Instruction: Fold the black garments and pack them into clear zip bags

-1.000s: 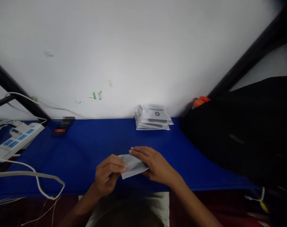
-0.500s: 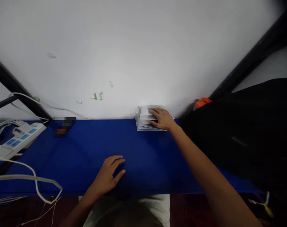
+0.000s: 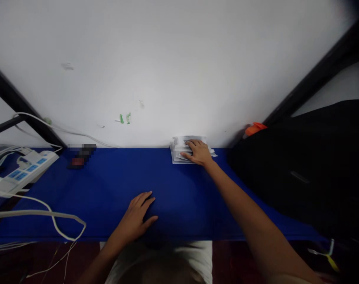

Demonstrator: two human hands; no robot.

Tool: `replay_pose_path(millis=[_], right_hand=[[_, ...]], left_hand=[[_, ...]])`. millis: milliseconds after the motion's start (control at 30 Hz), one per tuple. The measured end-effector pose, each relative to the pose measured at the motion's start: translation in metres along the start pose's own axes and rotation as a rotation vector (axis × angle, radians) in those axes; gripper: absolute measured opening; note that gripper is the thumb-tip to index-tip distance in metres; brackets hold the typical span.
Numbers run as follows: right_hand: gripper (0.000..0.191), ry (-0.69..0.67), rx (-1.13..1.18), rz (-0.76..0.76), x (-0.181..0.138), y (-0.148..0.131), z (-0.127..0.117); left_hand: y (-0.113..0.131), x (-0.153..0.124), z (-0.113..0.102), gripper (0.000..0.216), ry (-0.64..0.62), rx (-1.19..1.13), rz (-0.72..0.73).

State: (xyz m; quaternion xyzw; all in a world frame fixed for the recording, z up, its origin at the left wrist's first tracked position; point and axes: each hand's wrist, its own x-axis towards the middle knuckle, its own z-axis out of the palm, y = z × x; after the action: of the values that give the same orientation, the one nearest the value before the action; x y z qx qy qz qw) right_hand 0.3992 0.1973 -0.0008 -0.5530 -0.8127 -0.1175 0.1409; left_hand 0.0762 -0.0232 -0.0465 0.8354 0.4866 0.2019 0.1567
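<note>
A stack of whitish, clear-looking flat packets (image 3: 177, 154) lies on the blue tabletop (image 3: 114, 185) against the wall, with dark print on the top one. My right hand (image 3: 199, 153) rests palm down on the stack, fingers spread over it and hiding part of the packets. Some packet edges stick out unevenly past the hand on the right. My left hand (image 3: 136, 217) is near the table's front edge, its fingers apart and nothing in them.
At the left sits a white power strip (image 3: 25, 173) with white cables (image 3: 67, 221) looping over the table edge. A dark, blurred-out object (image 3: 81, 157) lies by the wall. A large black bag-like item (image 3: 303, 165) and an orange thing (image 3: 255, 128) occupy the right.
My right hand has shifted slightly left and down over the stack, and the top packets stand less squarely than before. My left hand stays nearly in place, with its thumb a little wider.
</note>
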Motion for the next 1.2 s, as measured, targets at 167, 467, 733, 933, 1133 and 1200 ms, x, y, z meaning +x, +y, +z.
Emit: replay_pose_path(millis=[167,467,733,933,1133,1200], right_hand=[[0.074,-0.004,0.012,-0.033,-0.002,0.006,-0.012],[0.076,0.124,0.088,-0.056,-0.038,-0.006,-0.046],[0.065,0.012,0.407,-0.192,-0.140,-0.093,-0.034],[0.066,-0.124,0.474,-0.181,-0.165,-0.117,-0.025],[0.063,-0.140,0.448,-0.181,-0.164,-0.118,-0.019],[0.063,-0.151,0.443,-0.172,-0.164,-0.119,-0.019]], left_hand=[[-0.005,0.004,-0.009,0.048,-0.004,-0.052,0.011],[-0.012,0.006,-0.013,0.041,0.022,-0.084,0.002],[-0.024,0.005,-0.007,0.050,0.042,0.058,-0.044],[-0.023,0.004,-0.001,0.058,0.053,0.124,-0.025],[-0.024,0.005,0.001,0.064,0.014,0.188,-0.011],[-0.024,0.006,0.000,0.064,0.005,0.185,-0.020]])
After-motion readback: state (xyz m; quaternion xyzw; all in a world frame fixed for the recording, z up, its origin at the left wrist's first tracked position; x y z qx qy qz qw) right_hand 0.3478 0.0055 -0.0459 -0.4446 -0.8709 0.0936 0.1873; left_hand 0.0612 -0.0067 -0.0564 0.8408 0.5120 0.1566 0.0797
